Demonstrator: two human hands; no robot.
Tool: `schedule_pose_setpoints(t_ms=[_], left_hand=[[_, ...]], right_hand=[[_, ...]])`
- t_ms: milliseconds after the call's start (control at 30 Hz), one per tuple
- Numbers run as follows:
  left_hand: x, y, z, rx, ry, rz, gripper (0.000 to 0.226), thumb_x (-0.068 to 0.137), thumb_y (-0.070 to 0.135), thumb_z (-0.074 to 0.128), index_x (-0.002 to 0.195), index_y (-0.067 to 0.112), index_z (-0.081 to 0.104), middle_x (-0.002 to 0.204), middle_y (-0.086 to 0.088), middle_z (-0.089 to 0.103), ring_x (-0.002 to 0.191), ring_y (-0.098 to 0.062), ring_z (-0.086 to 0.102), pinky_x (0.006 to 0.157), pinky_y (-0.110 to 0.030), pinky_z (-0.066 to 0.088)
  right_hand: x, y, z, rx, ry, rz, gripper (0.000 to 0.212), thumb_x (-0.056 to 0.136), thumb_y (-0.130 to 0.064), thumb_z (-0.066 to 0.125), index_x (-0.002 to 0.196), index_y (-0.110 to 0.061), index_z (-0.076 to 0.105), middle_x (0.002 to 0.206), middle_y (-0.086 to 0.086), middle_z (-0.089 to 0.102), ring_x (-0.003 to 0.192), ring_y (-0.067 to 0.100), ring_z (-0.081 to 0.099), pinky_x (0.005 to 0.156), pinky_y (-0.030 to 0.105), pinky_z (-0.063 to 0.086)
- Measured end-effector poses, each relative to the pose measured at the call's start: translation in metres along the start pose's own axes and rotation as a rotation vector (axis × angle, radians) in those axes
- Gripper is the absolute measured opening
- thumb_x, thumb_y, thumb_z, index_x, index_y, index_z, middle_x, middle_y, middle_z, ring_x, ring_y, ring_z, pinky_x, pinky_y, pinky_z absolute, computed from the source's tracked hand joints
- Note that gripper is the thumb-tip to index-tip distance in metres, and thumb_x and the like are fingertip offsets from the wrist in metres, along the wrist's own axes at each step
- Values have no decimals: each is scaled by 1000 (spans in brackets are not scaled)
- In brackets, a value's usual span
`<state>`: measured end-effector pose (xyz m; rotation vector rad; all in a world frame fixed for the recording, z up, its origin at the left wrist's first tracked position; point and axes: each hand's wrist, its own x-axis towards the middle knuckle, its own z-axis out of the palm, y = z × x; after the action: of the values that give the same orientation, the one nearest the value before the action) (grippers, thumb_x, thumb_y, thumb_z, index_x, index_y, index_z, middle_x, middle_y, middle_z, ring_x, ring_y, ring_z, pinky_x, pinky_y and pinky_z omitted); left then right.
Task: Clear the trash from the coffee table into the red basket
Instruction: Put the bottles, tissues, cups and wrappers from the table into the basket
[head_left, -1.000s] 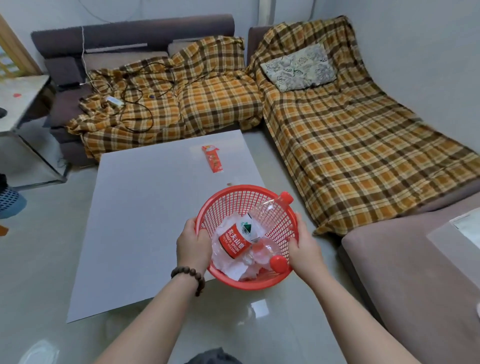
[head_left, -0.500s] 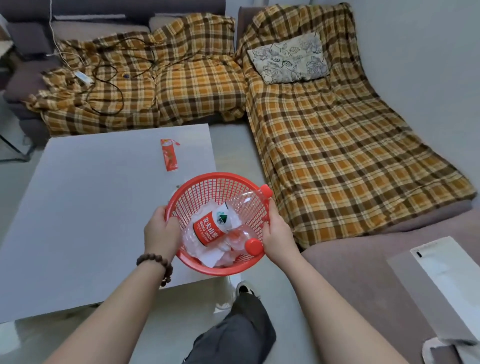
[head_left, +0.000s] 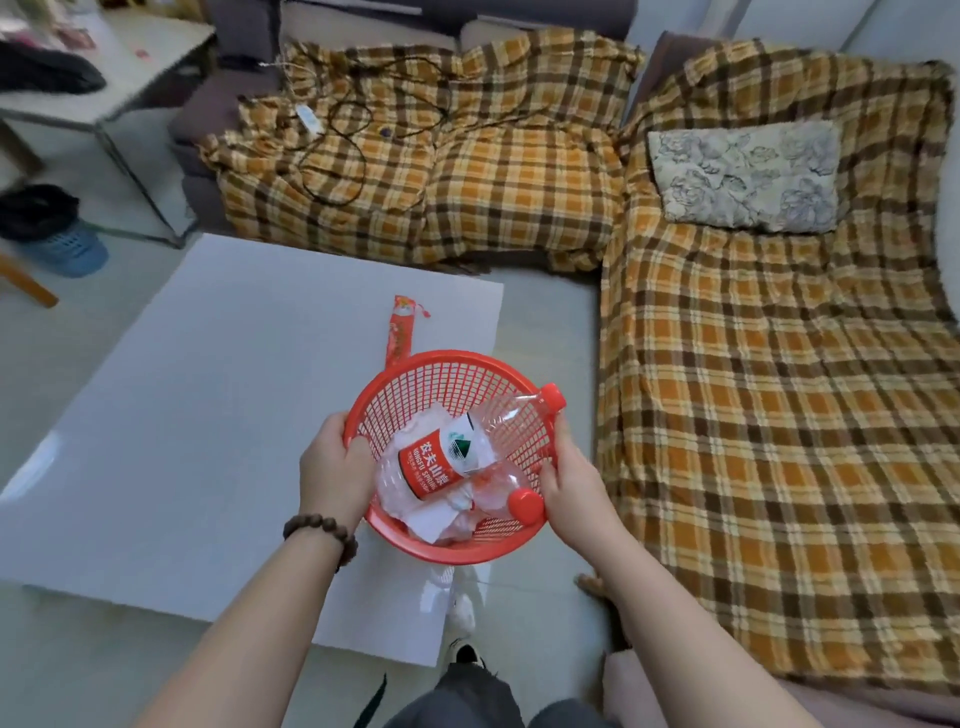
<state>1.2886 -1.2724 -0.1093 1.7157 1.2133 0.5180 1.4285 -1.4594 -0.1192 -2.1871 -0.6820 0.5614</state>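
Centre of frame, basket: red basket (head_left: 457, 387) held above the near right corner of the counter (head_left: 208, 415).
Left hand: left hand (head_left: 332, 475) closed on the left rim, fingers (head_left: 358, 447) curled inside.
Right hand: right hand (head_left: 574, 486) closed on the right rim.
Contents: two empty bottles (head_left: 457, 457) and crumpled paper (head_left: 431, 519).
Handling: judged light; mesh likely flexes, so opposite rim holds suit.
Remaining: red wrapper (head_left: 400, 338) on the counter, just above the basket.
Change: view now looks down more steeply; basket nearer the wrapper.
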Motion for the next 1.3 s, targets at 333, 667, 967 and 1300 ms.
schedule_pose_setpoints(t_ms=[333,667,967,1300], left_hand=[[19,-45,-67,-34,499,-266,23,90,8,43,105,15,59,93,1,61,74,-6,53,54,-9,34],[1,-71,-53,69,1017,-641,22,92,10,48,109,2,59,104,-21,64,94,-34,58,74,-31,37],[-32,-53,22,22,1320,-1009,25,94,12,43,114,3,54,110,-21,61,97,-36,55,74,-33,36],[-116,-76,64,-1,1422,-1327,27,91,15,44,115,7,52,112,-25,59,99,-44,54,79,-47,41]], right_hand=[[114,-72,87,-155,-420,-319,67,93,-1,38,150,-20,9,142,14,46,124,30,47,93,24,34],[205,-116,184,-252,-994,-697,71,90,-3,38,150,-23,5,134,18,51,114,32,51,82,18,31],[222,-106,229,-368,-1511,-757,66,95,-15,37,148,-35,5,139,10,50,120,29,52,101,39,42],[213,-35,246,-650,-1444,-968,76,86,-60,50,146,-42,6,156,0,16,139,26,24,111,45,30]])
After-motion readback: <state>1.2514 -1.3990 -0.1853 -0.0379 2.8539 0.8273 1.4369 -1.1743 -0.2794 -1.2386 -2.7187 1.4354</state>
